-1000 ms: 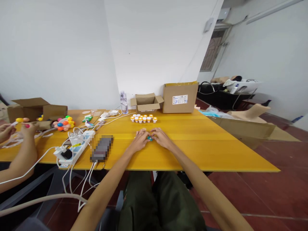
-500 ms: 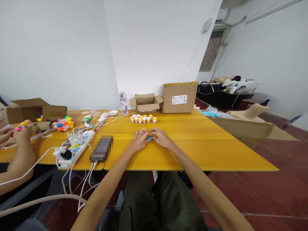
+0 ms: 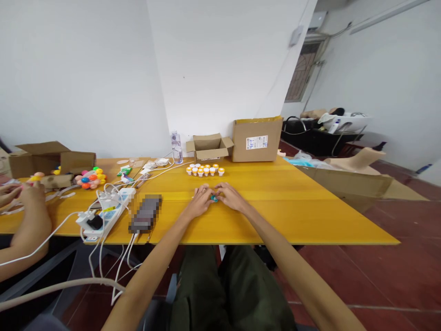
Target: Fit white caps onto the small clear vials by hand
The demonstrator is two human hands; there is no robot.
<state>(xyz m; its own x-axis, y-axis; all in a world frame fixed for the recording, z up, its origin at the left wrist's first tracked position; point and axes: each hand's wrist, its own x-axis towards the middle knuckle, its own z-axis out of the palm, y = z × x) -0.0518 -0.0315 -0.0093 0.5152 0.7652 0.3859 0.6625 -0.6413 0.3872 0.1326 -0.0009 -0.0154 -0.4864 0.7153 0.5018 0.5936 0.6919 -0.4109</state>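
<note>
Only the co-worker's hand (image 3: 31, 196), near nine o'clock, has shifted, slightly outward. Reaching in from seven o'clock, the left hand (image 3: 200, 201) pinches a small blue thing (image 3: 214, 199) low over the table (image 3: 296, 209), apparently mid-work, while the right hand (image 3: 231, 196), from five, curls against it, grip unclear; near twelve, white-and-orange tubs (image 3: 206, 171) stand grouped, untouched.

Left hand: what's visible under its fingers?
Part of a small blue piece shows between the left hand and the right hand. Its full shape, and anything under the left palm, is covered.
</note>
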